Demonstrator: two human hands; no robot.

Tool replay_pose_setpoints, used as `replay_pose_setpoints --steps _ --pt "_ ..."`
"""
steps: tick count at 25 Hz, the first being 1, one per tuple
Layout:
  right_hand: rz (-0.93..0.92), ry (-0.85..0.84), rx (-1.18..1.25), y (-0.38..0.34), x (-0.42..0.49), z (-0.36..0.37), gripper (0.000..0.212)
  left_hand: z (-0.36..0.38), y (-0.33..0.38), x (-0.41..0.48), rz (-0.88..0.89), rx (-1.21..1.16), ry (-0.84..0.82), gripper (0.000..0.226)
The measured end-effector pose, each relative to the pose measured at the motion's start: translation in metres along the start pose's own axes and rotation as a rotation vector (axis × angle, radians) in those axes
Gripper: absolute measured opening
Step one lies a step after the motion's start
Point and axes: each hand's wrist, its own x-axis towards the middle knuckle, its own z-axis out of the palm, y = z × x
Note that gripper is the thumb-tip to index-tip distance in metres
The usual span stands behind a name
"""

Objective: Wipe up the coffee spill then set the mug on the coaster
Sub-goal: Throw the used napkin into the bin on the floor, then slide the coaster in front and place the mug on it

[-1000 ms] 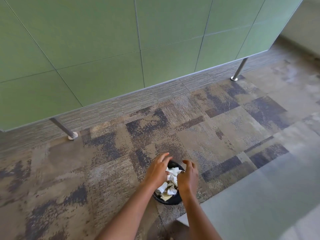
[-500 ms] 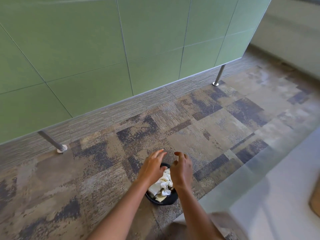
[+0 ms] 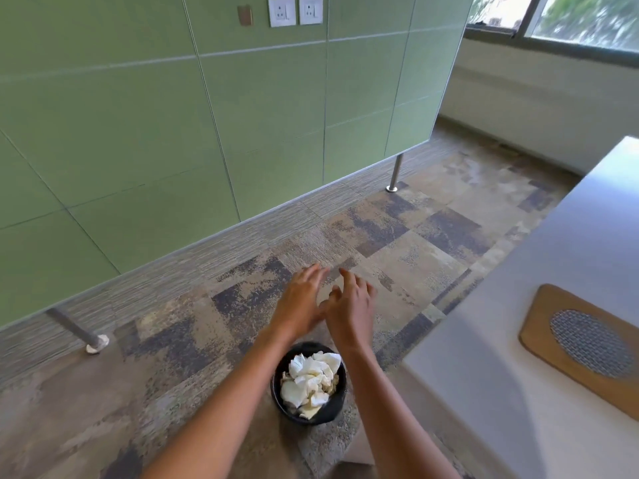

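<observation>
A small black bin (image 3: 334, 411) stands on the carpet below my forearms, filled with crumpled white paper towels (image 3: 311, 382). My left hand (image 3: 302, 300) and my right hand (image 3: 351, 307) hover side by side above and beyond the bin, fingers spread, both holding nothing. On the white table (image 3: 491, 392) at the right lies a wooden coaster (image 3: 539, 335) with a grey woven oval inset. No mug and no coffee spill are in view.
A green panelled partition (image 3: 207, 133) on slanted metal legs (image 3: 394, 174) runs across the back, with wall sockets (image 3: 295, 10) near its top. Patterned carpet tiles cover the floor. A window (image 3: 570, 19) sits at the top right.
Both hands have lifted off the bin and moved forward, leaving the paper towels inside. The view has risen and swung right, bringing the table and coaster into sight.
</observation>
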Motion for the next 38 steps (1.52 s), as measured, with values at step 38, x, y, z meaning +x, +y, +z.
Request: replay_pose_setpoints --steps 38 --pt "0.35 0.181 -0.205 0.187 -0.065 -0.295 0.054 0.103 0.325 0.003 0.09 0.105 -0.284 0.071"
